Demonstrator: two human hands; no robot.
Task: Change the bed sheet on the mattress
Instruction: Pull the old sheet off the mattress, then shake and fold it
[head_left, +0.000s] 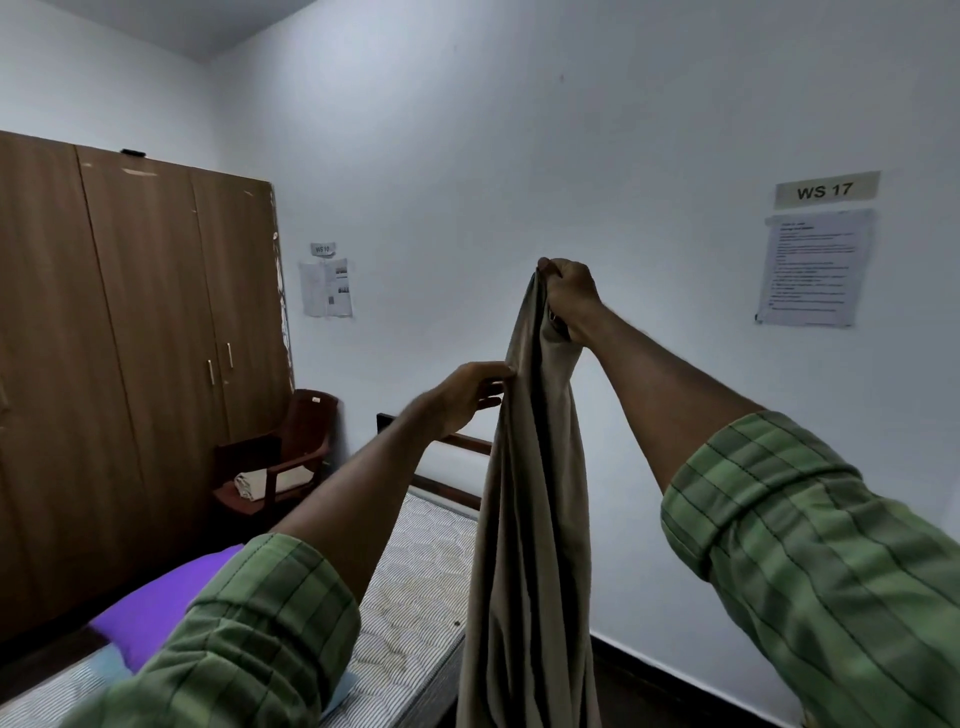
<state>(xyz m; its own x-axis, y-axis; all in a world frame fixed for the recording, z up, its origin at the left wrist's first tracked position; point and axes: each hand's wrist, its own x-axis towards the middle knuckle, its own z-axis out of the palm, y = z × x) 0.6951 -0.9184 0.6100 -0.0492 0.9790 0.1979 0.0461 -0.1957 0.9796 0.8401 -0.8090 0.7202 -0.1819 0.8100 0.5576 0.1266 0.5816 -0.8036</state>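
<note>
A beige bed sheet (530, 519) hangs in long folds in front of me, bunched at its top. My right hand (569, 293) grips that top corner, raised high near the white wall. My left hand (475, 395) is lower, its thumb and fingertips pinching the sheet's left edge, the other fingers fairly straight. Below lies the bare quilted mattress (415, 571) on a dark wooden bed frame (457, 441). A purple pillow (156, 608) rests on the mattress at the lower left, partly hidden by my green checked sleeve.
A brown wooden wardrobe (135, 364) fills the left wall. A dark chair (291, 457) in the corner holds a folded light cloth (254, 486). Paper notices (813, 267) hang on the white wall. Dark floor shows between bed and wall at the right.
</note>
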